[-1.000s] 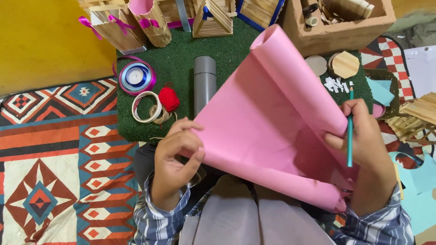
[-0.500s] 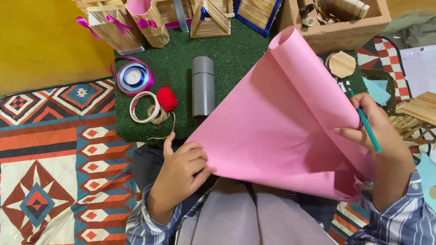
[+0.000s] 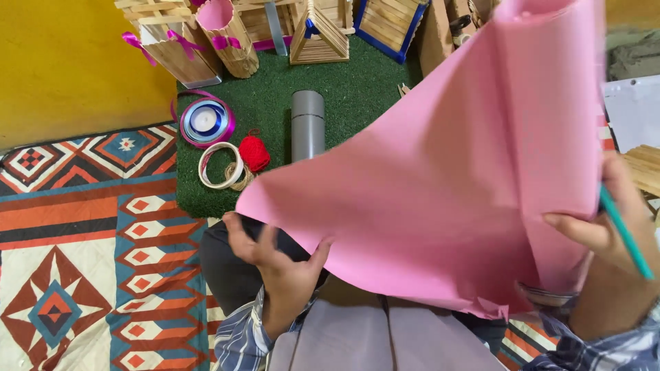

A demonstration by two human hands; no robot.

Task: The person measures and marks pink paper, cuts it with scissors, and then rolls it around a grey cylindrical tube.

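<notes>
Yellow wall [image 3: 69, 69] at far left, evenly lit, no hard shadows. Floor covered by a woven rug [image 3: 82, 261] with geometric diamonds in orange, teal, cream and dark red, near left. A green turf mat [image 3: 357, 89] lies beyond the rug, at the far centre. More patterned rug [image 3: 519, 343] shows at the near right edge. A grey-green cloth [image 3: 632, 55] and a pale sheet [image 3: 629, 110] lie at far right. No windows or furniture in view.
</notes>
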